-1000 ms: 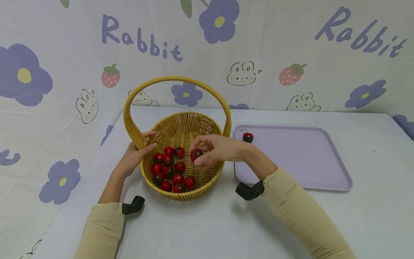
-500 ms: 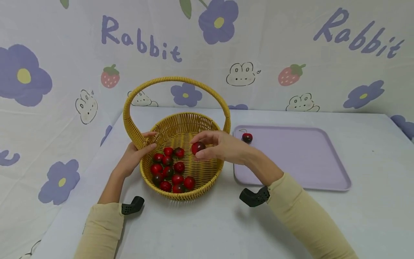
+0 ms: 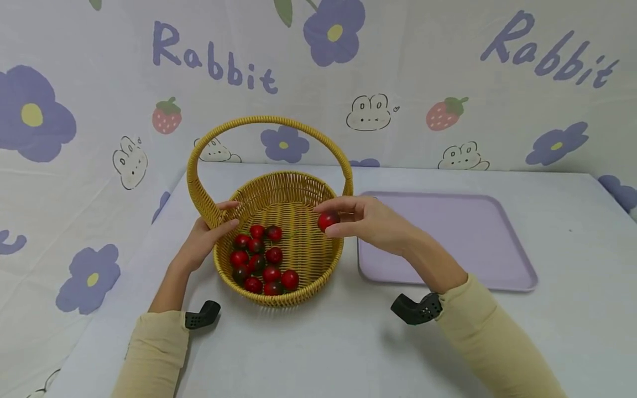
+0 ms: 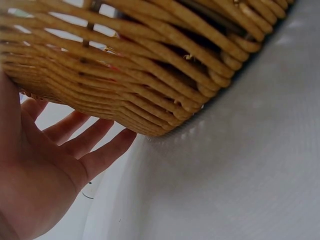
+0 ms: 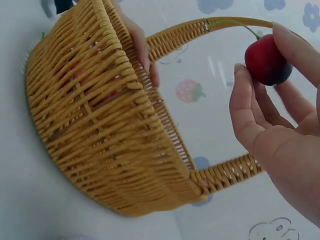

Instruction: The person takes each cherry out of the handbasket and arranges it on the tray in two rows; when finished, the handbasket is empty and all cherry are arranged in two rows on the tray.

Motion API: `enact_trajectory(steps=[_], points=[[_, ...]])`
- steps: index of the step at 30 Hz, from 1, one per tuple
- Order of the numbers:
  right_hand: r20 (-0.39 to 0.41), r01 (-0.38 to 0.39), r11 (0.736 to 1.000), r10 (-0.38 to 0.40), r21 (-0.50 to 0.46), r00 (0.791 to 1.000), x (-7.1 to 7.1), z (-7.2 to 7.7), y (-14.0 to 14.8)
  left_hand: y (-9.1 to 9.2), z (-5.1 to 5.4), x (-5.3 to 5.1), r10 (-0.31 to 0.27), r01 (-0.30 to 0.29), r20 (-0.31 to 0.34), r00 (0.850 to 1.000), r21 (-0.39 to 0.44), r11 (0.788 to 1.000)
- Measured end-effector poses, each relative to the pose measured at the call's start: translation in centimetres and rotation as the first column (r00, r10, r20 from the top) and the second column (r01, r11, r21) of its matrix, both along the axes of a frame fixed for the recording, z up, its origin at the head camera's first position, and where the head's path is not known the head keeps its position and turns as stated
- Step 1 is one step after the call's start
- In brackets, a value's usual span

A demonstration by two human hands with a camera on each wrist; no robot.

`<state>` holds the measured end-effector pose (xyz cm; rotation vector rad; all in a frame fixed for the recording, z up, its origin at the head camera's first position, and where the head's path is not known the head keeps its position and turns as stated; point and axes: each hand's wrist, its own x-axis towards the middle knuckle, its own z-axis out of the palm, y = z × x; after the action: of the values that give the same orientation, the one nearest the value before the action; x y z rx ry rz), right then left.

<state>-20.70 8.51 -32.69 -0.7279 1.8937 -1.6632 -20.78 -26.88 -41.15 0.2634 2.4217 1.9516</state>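
A yellow wicker basket stands on the table, with several dark red cherries gathered in its left and front part. My left hand grips the basket's left rim by the foot of the handle; in the left wrist view its fingers lie against the woven outside. Over the basket's right rim, my right hand pinches one cherry between thumb and fingers. The right wrist view shows that cherry with its green stem, held above the rim.
A lilac tray lies to the right of the basket, its left part partly behind my right hand and forearm. The tall basket handle arches over the basket. Behind the table hangs a patterned cloth.
My right hand has moved right with its cherry, from over the basket's middle to its right rim. It now covers the tray cherry seen earlier. The left hand keeps its hold.
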Motion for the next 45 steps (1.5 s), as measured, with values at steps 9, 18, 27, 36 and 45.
enact_trajectory(steps=[9,18,27,36,45], points=[[0.015,0.053,0.996,-0.052,-0.065,0.999,0.0,-0.1,3.2,0.1,0.1,0.1,0.003,-0.003,0.001,1.0,-0.007,1.0],[0.11,0.147,0.959,-0.124,-0.241,0.986,-0.6,-0.7,6.6,0.1,0.2,0.2,0.0,0.0,0.001,1.0,-0.01,1.0],[0.265,0.316,0.895,-0.237,-0.315,0.935,-1.8,-2.1,8.1,0.1,0.2,0.1,0.003,-0.003,0.003,1.0,-0.011,1.0],[0.311,0.494,0.852,-0.429,-0.173,0.848,-3.6,-4.1,8.9,0.2,0.1,0.1,-0.001,0.001,0.005,1.0,-0.011,1.0],[0.323,0.572,0.819,-0.529,-0.05,0.785,-5.6,-5.7,9.8,0.1,0.1,0.1,0.003,-0.003,0.01,1.0,-0.007,1.0]])
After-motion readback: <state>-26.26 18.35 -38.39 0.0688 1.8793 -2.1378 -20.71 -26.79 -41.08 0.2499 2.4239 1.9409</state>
